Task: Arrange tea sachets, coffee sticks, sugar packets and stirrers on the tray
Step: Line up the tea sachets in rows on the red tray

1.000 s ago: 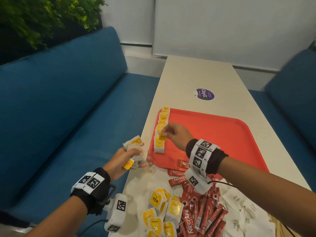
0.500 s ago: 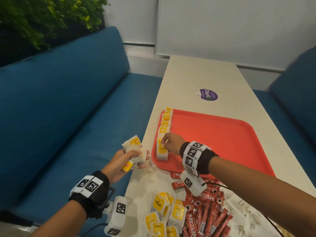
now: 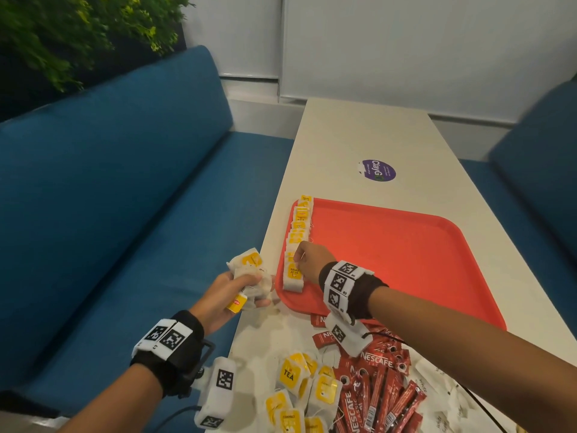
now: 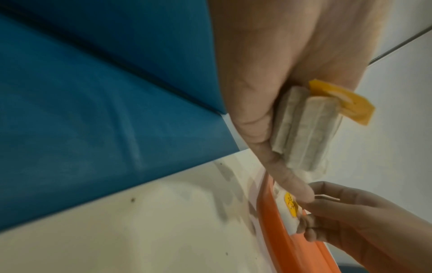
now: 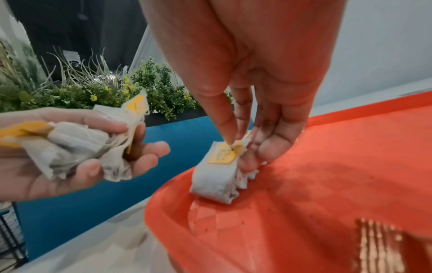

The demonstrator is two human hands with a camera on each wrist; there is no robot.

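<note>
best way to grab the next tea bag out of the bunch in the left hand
Pinch the tea bag sticking up at the top of the bunch in the left hand, by its free upper edge near the yellow tag. Come from above and from the tray side: the lower ends sit clamped in the palm, and only that end stands clear.

one tray (image 3: 406,260), two hands, one table (image 3: 359,135)

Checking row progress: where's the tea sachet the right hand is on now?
Head view: the tea sachet sits at the near end of the sachet row along the red tray's left edge, under the right hand.
</note>
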